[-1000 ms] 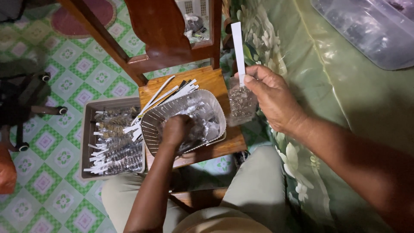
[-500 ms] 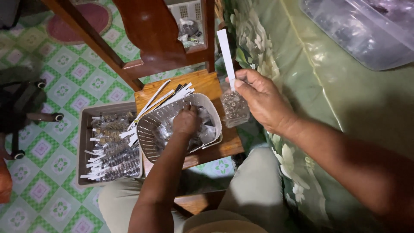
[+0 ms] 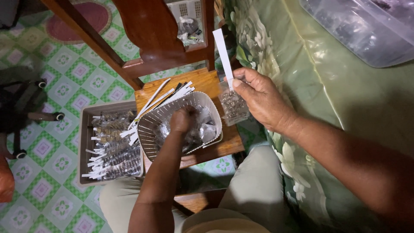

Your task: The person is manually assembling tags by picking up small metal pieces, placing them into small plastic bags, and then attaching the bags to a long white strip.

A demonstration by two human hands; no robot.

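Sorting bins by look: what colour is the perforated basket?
White, seen in the head view: basket.

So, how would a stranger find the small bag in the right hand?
Start at the wooden stool and its white perforated basket. Just right of it, the right hand pinches a small clear bag of dark bits. Alone among the bags, it hangs in the air.

**Colours and patterns observed**

Floor (image 3: 64, 64): green and white tiles, pink diamond motifs. Cloth (image 3: 345, 99): olive green, white flower print. Stool (image 3: 215, 146): orange-brown wood. Basket (image 3: 151, 138): white, perforated. Tray (image 3: 84, 129): grey-brown. Paper strip (image 3: 223, 51): white. Small bag (image 3: 233, 105): clear, grey-brown specks inside. Trousers (image 3: 258, 190): pale khaki. Round mat (image 3: 92, 15): dull red.
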